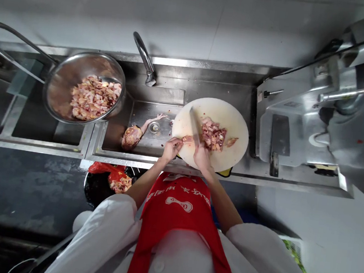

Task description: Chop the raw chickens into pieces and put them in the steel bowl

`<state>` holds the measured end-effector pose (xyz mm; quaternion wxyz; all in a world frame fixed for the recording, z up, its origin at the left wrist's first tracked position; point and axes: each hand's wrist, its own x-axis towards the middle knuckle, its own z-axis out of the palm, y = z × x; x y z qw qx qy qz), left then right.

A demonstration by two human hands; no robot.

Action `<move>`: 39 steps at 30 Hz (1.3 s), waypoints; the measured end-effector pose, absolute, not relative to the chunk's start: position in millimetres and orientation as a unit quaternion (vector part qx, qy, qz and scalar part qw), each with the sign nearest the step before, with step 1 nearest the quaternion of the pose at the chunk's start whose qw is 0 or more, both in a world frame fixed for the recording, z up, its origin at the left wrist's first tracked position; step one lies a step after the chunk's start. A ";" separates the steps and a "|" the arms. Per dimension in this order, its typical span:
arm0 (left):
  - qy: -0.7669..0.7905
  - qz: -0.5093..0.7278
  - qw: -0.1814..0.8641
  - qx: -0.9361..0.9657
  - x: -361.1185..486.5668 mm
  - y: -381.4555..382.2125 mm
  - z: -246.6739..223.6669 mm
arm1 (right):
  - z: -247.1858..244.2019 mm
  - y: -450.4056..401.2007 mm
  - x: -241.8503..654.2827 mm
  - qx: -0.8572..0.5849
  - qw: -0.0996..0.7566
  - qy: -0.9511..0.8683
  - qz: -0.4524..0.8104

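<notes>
My right hand (202, 157) is closed round the handle of a cleaver (194, 124), whose blade points away from me over the round white cutting board (238, 121). At the board's left edge, the fingers of my left hand (171, 148) pinch the end of a strip of raw poultry (187, 140). The strip runs towards the blade and is partly hidden by it. Just right of the blade lies a heap of chopped poultry (214, 135). A smaller piece of meat (232, 142) rests apart from it, farther right.
A raw poultry leg with its foot (132, 137) lies in the sink (115, 142) under the faucet (144, 55). To the left, a steel bowl (53, 95) holds chopped meat. A second cleaver (279, 136) lies by the slicing machine (344, 93) at right. Below the counter stands a dark tub (95, 190).
</notes>
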<state>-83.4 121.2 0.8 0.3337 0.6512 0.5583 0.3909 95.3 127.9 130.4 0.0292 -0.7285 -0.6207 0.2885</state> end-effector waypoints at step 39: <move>0.510 0.405 0.307 0.694 -73.8 125.4 -5.7 | 68.1 131.1 63.0 -0.717 -0.008 -0.615 0.328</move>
